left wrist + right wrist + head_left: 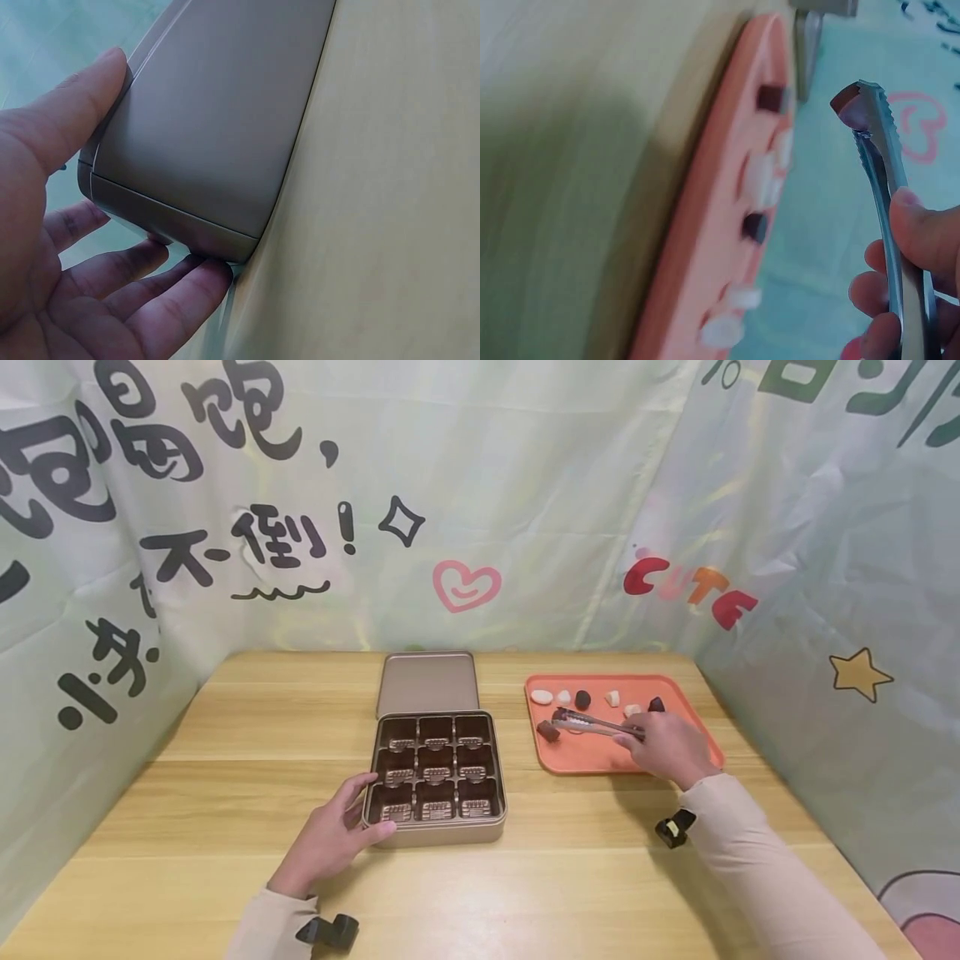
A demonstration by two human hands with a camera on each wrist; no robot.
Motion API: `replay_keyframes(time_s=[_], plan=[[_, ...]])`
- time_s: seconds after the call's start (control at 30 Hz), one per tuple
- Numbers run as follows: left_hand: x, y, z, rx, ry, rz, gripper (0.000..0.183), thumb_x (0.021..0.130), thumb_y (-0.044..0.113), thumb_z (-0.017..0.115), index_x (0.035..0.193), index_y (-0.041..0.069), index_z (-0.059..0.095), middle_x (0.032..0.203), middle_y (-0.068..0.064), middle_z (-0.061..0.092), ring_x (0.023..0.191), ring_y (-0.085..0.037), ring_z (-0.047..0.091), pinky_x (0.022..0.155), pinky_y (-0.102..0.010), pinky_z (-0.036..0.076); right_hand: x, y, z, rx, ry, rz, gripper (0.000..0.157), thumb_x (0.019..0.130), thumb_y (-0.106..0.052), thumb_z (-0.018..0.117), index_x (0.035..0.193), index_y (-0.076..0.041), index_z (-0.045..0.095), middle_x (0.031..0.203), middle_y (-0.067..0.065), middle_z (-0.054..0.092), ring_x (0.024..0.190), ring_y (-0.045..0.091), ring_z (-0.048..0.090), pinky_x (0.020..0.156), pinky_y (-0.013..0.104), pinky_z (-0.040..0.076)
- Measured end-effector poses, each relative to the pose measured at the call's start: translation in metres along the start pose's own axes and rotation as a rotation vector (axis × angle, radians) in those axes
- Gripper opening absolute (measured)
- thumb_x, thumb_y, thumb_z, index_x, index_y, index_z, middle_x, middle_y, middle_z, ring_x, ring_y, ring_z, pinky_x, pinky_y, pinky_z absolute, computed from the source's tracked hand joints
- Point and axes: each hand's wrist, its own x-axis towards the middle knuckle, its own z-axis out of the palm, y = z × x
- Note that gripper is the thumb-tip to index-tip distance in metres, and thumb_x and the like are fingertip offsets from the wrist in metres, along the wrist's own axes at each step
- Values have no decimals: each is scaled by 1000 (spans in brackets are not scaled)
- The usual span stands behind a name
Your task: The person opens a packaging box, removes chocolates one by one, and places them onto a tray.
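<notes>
A square tin [450, 836] sits on the table, its dark insert [437, 764] divided into several bare compartments. My left hand [326, 839] grips its front left corner. In the left wrist view the thumb [82, 105] lies on the rim and the fingers [176, 304] curl against the tin's side. My right hand [671, 747] holds metal tongs [900, 247] above the orange tray [592, 762]. Pinched in the tongs' tips is a dark brown piece [853, 109] that looks like chocolate. Dark and white pieces lie on the tray below.
Behind the tin, its flat lid [427, 683] lies open. On the tray are a brown cube [548, 731], a round dark piece [582, 699], a white oval [542, 697] and several other small pieces. A printed cloth [525, 485] hangs around the table's back and sides.
</notes>
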Motion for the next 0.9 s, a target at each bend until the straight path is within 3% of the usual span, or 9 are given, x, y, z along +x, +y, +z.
replay_keyframes(time_s=[0.27,0.47,0.6,0.9], plan=[[0,0,0,-11,0,-3,79,83,39,76,147,17,35,142,-31,41,127,-46,44,102,-53,42,-5,34,2,41,-37,115,19,88,-30,71,94,-13,72,72,0,59,61,19,52,44,34,38],[-1,1,0,-16,-4,-1,79,83,39,76,147,16,35,143,-31,40,127,-47,43,101,-54,42,-11,53,6,44,-49,156,20,89,-33,70,92,-13,70,67,0,55,62,20,51,45,33,36],[0,-1,1,-25,-3,-4,80,83,39,76,147,16,35,147,-29,35,127,-47,43,102,-54,42,-14,61,10,44,-51,175,22,88,-31,70,94,-10,71,69,2,56,63,21,50,46,33,35],[0,-2,4,-12,10,-10,80,83,38,76,147,18,35,142,-31,40,126,-47,44,102,-55,41,-17,70,13,38,-67,206,30,89,-32,68,103,-5,69,83,14,64,69,27,57,48,39,43]])
